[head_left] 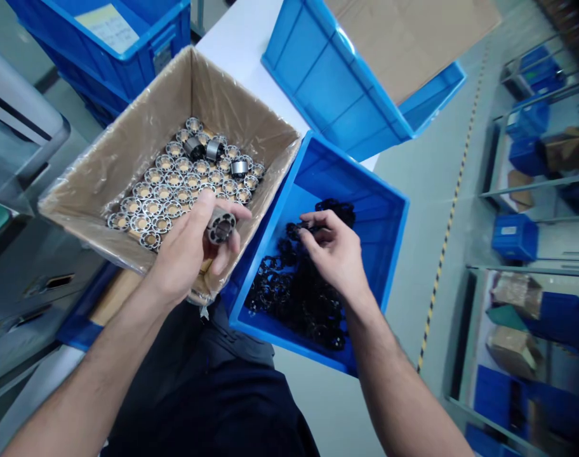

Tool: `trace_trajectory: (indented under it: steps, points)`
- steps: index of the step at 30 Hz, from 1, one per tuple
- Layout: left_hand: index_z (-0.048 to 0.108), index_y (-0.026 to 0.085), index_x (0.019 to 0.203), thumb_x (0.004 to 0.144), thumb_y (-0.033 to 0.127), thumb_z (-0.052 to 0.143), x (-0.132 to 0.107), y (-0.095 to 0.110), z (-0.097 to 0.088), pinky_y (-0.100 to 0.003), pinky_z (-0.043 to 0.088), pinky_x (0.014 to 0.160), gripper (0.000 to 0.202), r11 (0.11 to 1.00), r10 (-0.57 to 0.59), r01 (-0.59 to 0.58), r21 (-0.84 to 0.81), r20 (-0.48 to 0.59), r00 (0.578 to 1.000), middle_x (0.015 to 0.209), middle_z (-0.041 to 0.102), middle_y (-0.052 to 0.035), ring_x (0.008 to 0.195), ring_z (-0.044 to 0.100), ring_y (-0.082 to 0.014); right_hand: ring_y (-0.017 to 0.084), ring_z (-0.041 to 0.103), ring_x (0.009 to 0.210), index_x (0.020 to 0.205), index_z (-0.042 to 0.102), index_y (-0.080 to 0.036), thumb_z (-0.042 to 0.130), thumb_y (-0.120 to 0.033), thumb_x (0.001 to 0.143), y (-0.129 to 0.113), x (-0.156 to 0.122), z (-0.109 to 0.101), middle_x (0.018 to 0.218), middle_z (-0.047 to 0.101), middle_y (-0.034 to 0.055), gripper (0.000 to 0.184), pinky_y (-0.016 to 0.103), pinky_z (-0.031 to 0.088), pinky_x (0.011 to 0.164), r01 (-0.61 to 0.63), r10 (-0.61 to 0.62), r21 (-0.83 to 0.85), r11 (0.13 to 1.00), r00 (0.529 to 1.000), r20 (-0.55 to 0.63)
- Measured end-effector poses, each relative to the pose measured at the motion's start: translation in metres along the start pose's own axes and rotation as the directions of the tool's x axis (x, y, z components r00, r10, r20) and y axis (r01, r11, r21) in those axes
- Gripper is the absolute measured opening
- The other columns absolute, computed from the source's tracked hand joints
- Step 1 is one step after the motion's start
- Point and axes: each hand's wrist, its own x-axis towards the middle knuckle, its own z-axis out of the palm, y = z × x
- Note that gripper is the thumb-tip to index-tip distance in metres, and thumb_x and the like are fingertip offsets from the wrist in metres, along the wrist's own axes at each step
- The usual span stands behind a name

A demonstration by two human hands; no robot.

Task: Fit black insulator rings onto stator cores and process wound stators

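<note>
My left hand [189,251] is closed around a round silver metal part with holes [220,226], held over the near edge of a plastic-lined cardboard box [127,136]. Inside that box, several matching silver parts [175,181] stand in rows, and a few lie on their sides. My right hand [334,251] reaches into a blue plastic bin [389,216] and pinches a black ring-shaped part [305,227] from a heap of black parts [299,292].
A second blue bin [337,82] with a cardboard sheet [408,38] sits tilted behind on a white table [242,38]. Another blue crate [122,44] is at top left. A grey machine [18,146] stands left. Shelves with blue bins [518,235] line the right, past a yellow-black floor stripe [449,222].
</note>
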Motion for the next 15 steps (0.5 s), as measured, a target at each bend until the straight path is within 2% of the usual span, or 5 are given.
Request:
trace_trajectory:
  steps: [2, 4, 6, 9, 15]
  points:
    - [0.069, 0.023, 0.098, 0.119, 0.086, 0.049, -0.001, -0.003, 0.005, -0.028, 0.038, 0.048, 0.069, 0.999, 0.047, -0.047, -0.004, -0.001, 0.999, 0.071, 0.061, 0.0000, 0.051, 0.048, -0.0119, 0.015, 0.071, 0.070, 0.121, 0.083, -0.023, 0.078, -0.045, 0.103, -0.013, -0.010, -0.005, 0.104, 0.080, 0.0035, 0.029, 0.028, 0.057, 0.062, 0.036, -0.028, 0.135, 0.990, 0.998, -0.060]
    - [0.064, 0.024, 0.093, 0.119, 0.087, 0.047, -0.003, -0.007, 0.008, -0.028, 0.041, 0.053, 0.071, 0.995, 0.095, -0.095, -0.008, -0.014, 0.995, 0.072, 0.058, 0.0003, 0.057, 0.050, -0.0130, 0.013, 0.074, 0.069, 0.114, 0.086, -0.025, 0.087, -0.040, 0.101, -0.031, -0.020, -0.006, 0.103, 0.079, 0.0018, 0.019, 0.027, 0.059, 0.059, 0.118, -0.086, 0.321, 0.940, 0.990, -0.113]
    - [0.065, 0.025, 0.100, 0.122, 0.082, 0.048, -0.007, -0.012, 0.009, -0.029, 0.046, 0.059, 0.063, 0.993, 0.118, -0.117, -0.008, 0.012, 0.993, 0.076, 0.057, 0.0010, 0.062, 0.052, -0.0144, 0.011, 0.076, 0.067, 0.110, 0.089, -0.027, 0.092, -0.026, 0.099, -0.053, -0.028, -0.003, 0.108, 0.078, 0.0011, 0.012, 0.025, 0.063, 0.059, 0.210, -0.160, 0.487, 0.847, 0.977, -0.144]
    - [0.066, 0.027, 0.119, 0.126, 0.073, 0.047, -0.014, -0.015, 0.005, -0.031, 0.045, 0.062, 0.050, 0.994, 0.106, -0.107, 0.001, 0.103, 0.989, 0.082, 0.056, 0.0022, 0.066, 0.051, -0.0160, 0.012, 0.081, 0.076, 0.109, 0.092, -0.029, 0.090, -0.012, 0.097, -0.083, -0.031, 0.006, 0.111, 0.081, 0.0018, 0.020, 0.024, 0.066, 0.062, 0.268, -0.255, 0.581, 0.768, 0.961, -0.107]
    - [0.065, 0.027, 0.122, 0.105, 0.042, 0.095, -0.023, -0.012, -0.001, -0.026, 0.044, 0.066, 0.038, 0.941, 0.293, -0.314, 0.125, 0.165, 0.942, 0.102, 0.056, 0.0021, 0.076, 0.049, -0.0117, 0.007, 0.076, 0.071, 0.102, 0.091, -0.027, 0.093, 0.002, 0.086, -0.109, -0.019, 0.019, 0.095, 0.088, -0.0037, 0.033, 0.015, 0.064, 0.063, 0.298, -0.300, 0.669, 0.680, 0.947, -0.117]
